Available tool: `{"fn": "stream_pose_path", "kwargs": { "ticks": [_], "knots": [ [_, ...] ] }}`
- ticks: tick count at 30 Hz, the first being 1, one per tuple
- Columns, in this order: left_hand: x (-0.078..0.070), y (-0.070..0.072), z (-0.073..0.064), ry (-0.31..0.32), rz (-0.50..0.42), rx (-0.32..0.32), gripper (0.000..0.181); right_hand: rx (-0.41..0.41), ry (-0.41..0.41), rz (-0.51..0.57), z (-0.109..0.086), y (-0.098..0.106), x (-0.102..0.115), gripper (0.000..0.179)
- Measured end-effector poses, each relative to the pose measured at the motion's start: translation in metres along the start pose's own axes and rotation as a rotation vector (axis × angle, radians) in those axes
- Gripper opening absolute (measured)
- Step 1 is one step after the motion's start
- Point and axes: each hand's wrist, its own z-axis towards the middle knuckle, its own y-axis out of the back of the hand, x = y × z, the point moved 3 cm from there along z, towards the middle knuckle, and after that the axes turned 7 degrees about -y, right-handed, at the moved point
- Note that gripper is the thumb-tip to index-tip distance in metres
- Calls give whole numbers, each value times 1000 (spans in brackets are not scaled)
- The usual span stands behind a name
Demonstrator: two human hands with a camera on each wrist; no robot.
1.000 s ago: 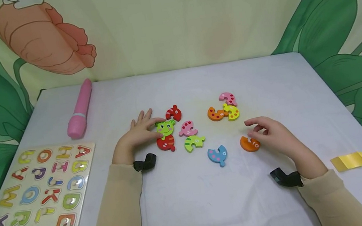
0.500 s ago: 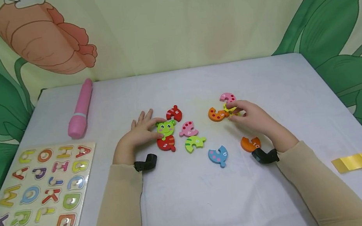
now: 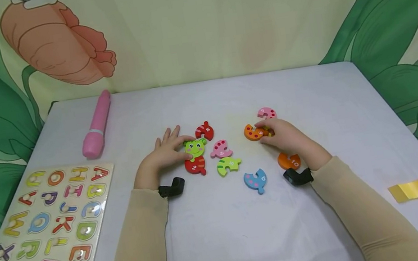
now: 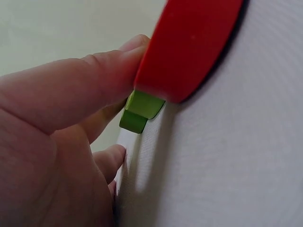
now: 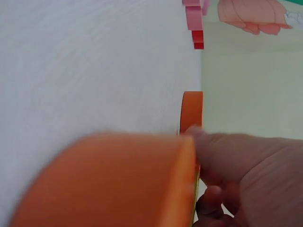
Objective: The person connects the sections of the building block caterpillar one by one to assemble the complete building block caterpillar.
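In the head view my left hand (image 3: pixel 160 160) holds a green smiling-face puzzle piece (image 3: pixel 194 148) between thumb and index finger, its other fingers spread on the cloth. A red piece marked 2 (image 3: pixel 196 166) joins that face from below; its thick edge fills the top of the left wrist view. My right hand (image 3: pixel 290 138) pinches the knob end of an orange dotted puzzle piece (image 3: pixel 252 132), thumb and index on either side. A yellow piece under these fingers is mostly hidden. Beyond them lies a pink dotted piece (image 3: pixel 267 113). Near the right wrist lies another orange piece (image 3: pixel 289 161).
Between the hands lie a pink piece (image 3: pixel 220 149), a light green piece (image 3: pixel 228 165) and a blue piece (image 3: pixel 256 181). A red striped piece (image 3: pixel 204 131) sits behind the face. At left are a letter board (image 3: pixel 95 244) and a pink microphone (image 3: pixel 97 127); at right, a yellow strip (image 3: pixel 411 190).
My right hand has moved from the near orange piece up and left, past the yellow piece, to the orange dotted piece. My left hand keeps its hold on the green face.
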Motion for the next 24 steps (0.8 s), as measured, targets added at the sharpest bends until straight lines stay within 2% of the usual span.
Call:
{"fn": "stream_pose_path", "kwargs": {
  "ticks": [4,7,13,20,24],
  "knots": [
    [0,0,-1,-2,3,-1,55,-20,20,-30,2,-2,-1,41],
    [0,0,-1,-8,-1,0,56,-28,23,-13,2,-1,-1,38],
    [-1,1,-1,-11,-5,9,56,-42,44,69,-8,4,4,41],
    [1,0,0,-6,-3,9,56,29,159,224,-28,0,23,38],
    [1,1,0,-6,-3,17,57,50,174,304,-34,-7,27,37]
  ]
}}
